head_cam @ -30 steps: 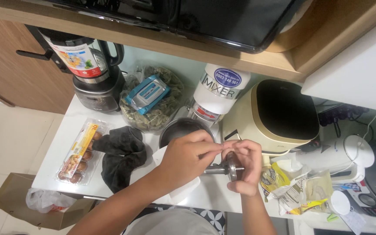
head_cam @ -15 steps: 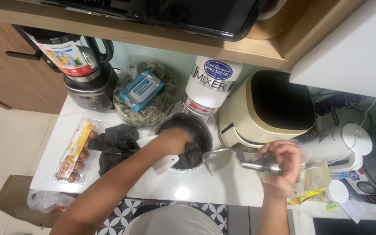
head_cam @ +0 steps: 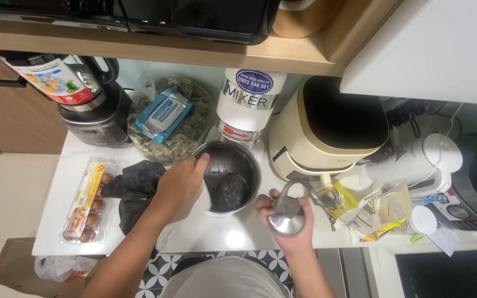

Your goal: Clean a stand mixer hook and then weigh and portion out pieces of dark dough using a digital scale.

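A steel mixing bowl (head_cam: 251,160) stands on the white counter under the white stand mixer (head_cam: 248,101); a lump of dark dough (head_cam: 229,189) lies inside. My left hand (head_cam: 181,180) grips the bowl's left rim. My right hand (head_cam: 288,221) holds a metal dough hook (head_cam: 287,212) just right of the bowl, near the counter's front edge.
A dark cloth (head_cam: 134,189) and a clear carton of eggs (head_cam: 86,201) lie to the left. Behind them are a blender (head_cam: 84,96) and a bowl of dried leaves with a blue packet (head_cam: 162,113). A cream air fryer (head_cam: 329,129), crumpled packets (head_cam: 366,206) and a white kettle (head_cam: 418,161) crowd the right.
My hands were together working on the hook; now they have parted. The left hand went to the bowl's rim, and the right hand holds the hook beside the bowl.
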